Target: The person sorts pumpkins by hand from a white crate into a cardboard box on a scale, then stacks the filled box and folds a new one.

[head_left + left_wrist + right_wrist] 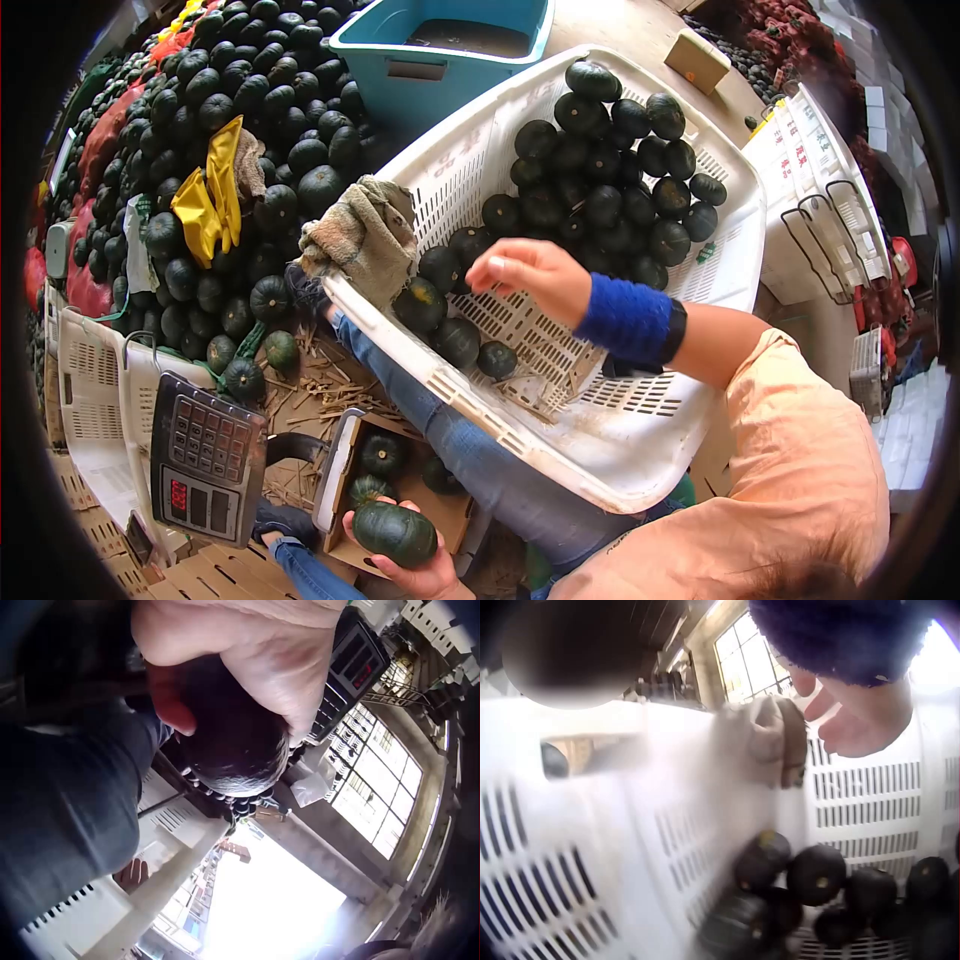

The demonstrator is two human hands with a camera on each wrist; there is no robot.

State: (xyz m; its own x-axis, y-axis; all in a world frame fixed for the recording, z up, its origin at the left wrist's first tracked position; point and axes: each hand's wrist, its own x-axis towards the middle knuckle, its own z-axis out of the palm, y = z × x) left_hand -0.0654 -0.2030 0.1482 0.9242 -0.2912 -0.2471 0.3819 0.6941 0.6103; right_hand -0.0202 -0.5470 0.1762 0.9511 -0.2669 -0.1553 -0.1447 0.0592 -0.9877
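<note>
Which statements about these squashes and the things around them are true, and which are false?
1. The left hand holds a dark green squash. True.
2. The right hand grips a squash. False: the right hand holds nothing, above the white crate.
3. A cloth hangs over the crate's rim. True.
4. The yellow gloves lie inside the crate. False: the yellow gloves lie on the squash pile.
5. The scale shows red digits. True.
</note>
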